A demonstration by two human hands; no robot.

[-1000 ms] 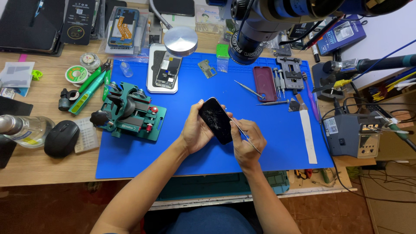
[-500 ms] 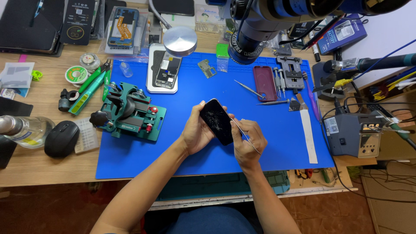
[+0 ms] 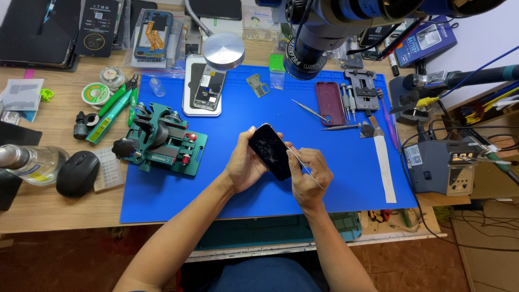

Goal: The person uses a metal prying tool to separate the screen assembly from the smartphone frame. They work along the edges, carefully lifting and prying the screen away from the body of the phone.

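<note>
A wooden workbench (image 3: 48,208) was seen from above, most of it covered by a blue work mat (image 3: 227,189). A microscope (image 3: 346,21) was hung over the far edge of the mat, and a grey soldering station (image 3: 440,167) was set off its right edge. A green clamping jig (image 3: 162,140) was placed on the left part of the mat, with a black mouse (image 3: 77,173) and a clear bottle (image 3: 30,162) laid on the bare wood beyond it. A dark phone with a cracked screen (image 3: 270,151) was held tilted above the middle of the mat. It was gripped from the left side by the left hand (image 3: 246,165), whose fingers were curled around its edge. A thin metal tool (image 3: 305,168) was pinched in the closed fingers of the right hand (image 3: 308,176), its tip laid against the phone's right edge. Tweezers (image 3: 311,110) were left lying farther back on the mat.
</note>
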